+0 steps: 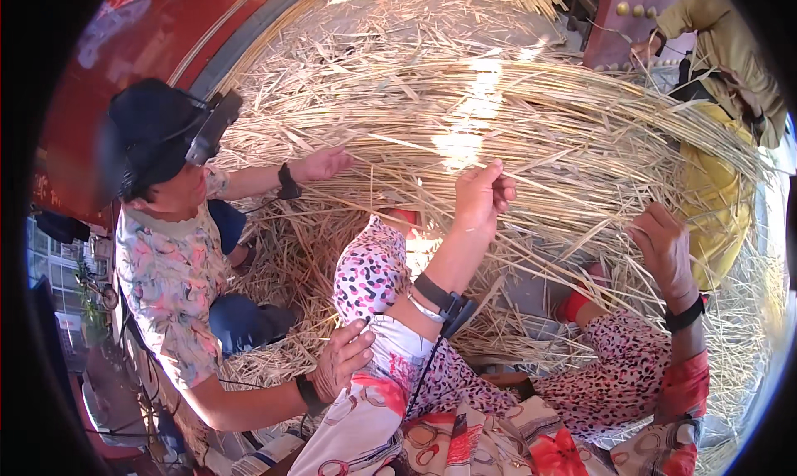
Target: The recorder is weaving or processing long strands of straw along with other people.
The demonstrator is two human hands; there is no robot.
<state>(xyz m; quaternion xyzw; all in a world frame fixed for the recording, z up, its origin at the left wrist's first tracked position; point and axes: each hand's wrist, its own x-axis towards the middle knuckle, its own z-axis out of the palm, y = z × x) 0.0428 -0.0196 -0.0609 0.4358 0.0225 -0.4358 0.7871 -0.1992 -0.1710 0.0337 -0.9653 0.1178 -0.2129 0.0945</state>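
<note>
A big heap of long pale straw stalks (498,102) spreads in front of me, arching from the left to the far right. My left hand (481,195) is raised in the middle, fingers pinched on a few stalks. My right hand (664,245) is closed around a bunch of stalks at the right side of the heap. Both wrists wear black bands. My knees in pink spotted trousers (374,268) stick up below the straw.
A person in a dark cap and floral shirt (166,268) sits at my left, one hand (320,162) on the straw, the other (340,361) resting on my sleeve. Another person in yellow (718,202) stands at the right. A red wall (141,53) curves behind.
</note>
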